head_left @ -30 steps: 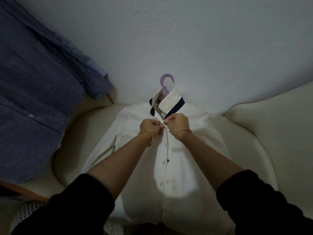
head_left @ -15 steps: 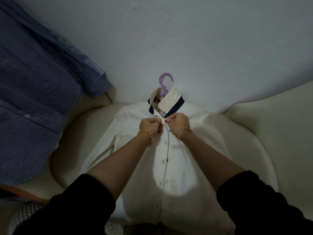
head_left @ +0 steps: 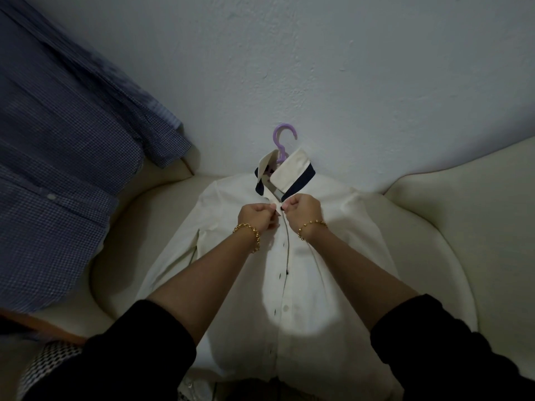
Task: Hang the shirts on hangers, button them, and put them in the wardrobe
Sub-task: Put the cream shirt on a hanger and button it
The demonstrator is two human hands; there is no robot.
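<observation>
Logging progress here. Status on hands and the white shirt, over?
Left hand and right hand pinch white shirt front below collar. Shirt on purple hanger, flat on cream sofa. Nothing blocking.

Hanger (head_left: 278,147) body hidden inside white shirt (head_left: 304,285), only hook visible at 12 o'clock. Blue checked shirt (head_left: 58,169) cut off at 9 o'clock. White shirt hem cut off at 6 o'clock.

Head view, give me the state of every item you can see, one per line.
white shirt: lying flat, on hanger, collar up.
hanger: inside white shirt, hook poking out of collar.
left hand: pinching shirt front below collar.
right hand: pinching shirt front below collar.
blue shirt: draped at left.
</observation>
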